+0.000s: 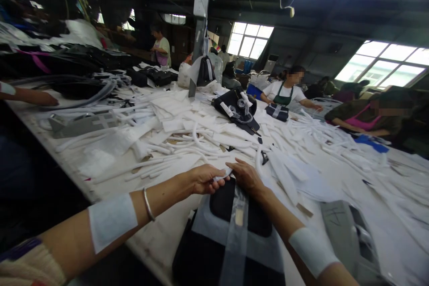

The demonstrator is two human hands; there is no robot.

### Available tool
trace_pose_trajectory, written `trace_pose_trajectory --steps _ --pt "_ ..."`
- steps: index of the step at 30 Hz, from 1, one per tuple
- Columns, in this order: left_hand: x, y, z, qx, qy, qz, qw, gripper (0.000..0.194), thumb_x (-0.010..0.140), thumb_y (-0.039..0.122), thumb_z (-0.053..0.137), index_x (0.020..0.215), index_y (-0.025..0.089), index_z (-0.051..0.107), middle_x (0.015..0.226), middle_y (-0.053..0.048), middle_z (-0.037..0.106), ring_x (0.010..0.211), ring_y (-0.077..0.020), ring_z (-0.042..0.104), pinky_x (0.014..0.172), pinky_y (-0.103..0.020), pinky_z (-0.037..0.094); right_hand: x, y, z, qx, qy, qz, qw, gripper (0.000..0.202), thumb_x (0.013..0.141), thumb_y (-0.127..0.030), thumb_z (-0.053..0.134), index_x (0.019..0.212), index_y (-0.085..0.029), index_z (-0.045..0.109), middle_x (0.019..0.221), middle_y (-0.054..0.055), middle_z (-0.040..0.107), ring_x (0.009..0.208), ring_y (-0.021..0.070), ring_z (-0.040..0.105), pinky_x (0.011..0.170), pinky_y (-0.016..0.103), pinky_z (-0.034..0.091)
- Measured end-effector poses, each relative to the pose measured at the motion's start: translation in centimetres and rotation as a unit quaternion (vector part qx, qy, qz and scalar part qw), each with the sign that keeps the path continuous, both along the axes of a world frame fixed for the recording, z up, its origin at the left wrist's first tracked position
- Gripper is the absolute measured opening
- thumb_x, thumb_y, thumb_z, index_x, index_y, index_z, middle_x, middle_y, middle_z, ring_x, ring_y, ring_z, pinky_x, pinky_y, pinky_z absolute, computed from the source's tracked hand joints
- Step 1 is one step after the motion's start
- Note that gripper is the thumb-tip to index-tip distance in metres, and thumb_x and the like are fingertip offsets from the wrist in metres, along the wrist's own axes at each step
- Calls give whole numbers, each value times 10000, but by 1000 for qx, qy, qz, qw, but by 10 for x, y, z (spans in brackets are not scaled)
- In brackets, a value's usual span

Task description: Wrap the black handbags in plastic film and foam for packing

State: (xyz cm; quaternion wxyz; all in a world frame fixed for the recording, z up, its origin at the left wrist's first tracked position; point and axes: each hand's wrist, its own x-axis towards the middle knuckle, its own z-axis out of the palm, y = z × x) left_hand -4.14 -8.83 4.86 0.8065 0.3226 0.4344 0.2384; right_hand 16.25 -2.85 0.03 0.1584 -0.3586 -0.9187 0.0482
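A black bag [197,250] lies in front of me, with a pale translucent sheet over its sides and a strip of clear tape [234,243] down its middle. At its far end, my left hand [210,179] is closed, pinching a small white wrapping piece [224,174] between thumb and fingers. My right hand [247,178] rests over the bag's far edge. Its fingers stretch toward the same white piece, their tips beside it; whether they grip it is hidden.
Grey tape dispensers stand at right [348,237] and left [83,124]. White foam tubes and sheets [174,111] cover much of the table. Another black bag [236,109] lies beyond, near a post [197,40]. Co-workers sit across the table; a person's arm [30,96] reaches in at left.
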Motion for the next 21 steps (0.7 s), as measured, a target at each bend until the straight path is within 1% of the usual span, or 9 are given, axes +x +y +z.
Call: trace_pose_trajectory --steps 3,7,10,12,13,15,17,19,21 --pt "8 -31 -5 -7 -42 47 998 242 854 352 636 862 116 581 540 69 447 352 6 293 360 -88 205 0 0 1 -4 -13 31 999 439 850 -71 477 1251 -202 603 1149 62 698 1065 191 655 1100 400 374" --pt "40 -59 -11 0 -68 101 993 295 848 408 613 825 117 570 546 51 485 352 -8 333 362 -113 205 10 -4 14 -5 -36 63 997 540 782 6 417 1242 -197 613 1117 71 710 1039 192 668 1079 425 397" --pt "68 -69 -15 15 -84 123 989 197 852 306 553 814 115 582 557 18 537 352 -37 396 350 -140 232 24 -12 27 -12 -70 97 993 542 755 15 419 1181 -224 652 1099 55 718 1031 187 671 1092 458 372" --pt "81 -74 -23 18 -88 122 988 136 798 244 565 810 112 595 573 -13 577 361 -62 442 348 -160 267 29 -21 35 -16 -92 116 989 584 727 23 421 1209 -229 634 1179 60 685 1100 188 637 1089 461 375" --pt "86 -76 -30 9 -89 119 989 135 767 241 584 803 112 601 578 -25 588 366 -72 459 349 -167 284 29 -26 38 -16 -98 113 989 618 708 32 416 1234 -223 617 1223 71 659 1139 191 613 1091 462 372" --pt "93 -77 -48 -24 -99 106 989 180 722 291 624 775 119 612 581 -40 595 373 -87 480 350 -176 302 21 -36 45 -13 -90 71 993 644 703 36 406 1274 -198 589 1283 103 615 1202 202 568 1096 465 364" --pt "98 -74 -67 -47 -105 78 990 241 710 371 623 734 131 630 570 -55 592 376 -105 494 340 -184 292 4 -41 50 -20 -58 -1 998 547 784 -21 432 1284 -181 583 1306 116 593 1238 217 535 1101 454 357" --pt "100 -70 -82 -6 -78 42 996 336 725 465 598 629 144 628 525 -63 564 367 -113 476 339 -194 279 -18 -40 53 -31 -27 -56 998 411 883 -162 482 1279 -182 591 1307 105 593 1249 235 524 1101 440 357" --pt "97 -68 -88 66 -61 33 995 400 726 544 621 593 167 632 538 -65 555 413 -137 506 347 -213 305 -42 -33 53 -35 -11 -79 996 377 930 -304 497 1273 -183 597 1292 99 606 1233 251 539 1080 429 382"
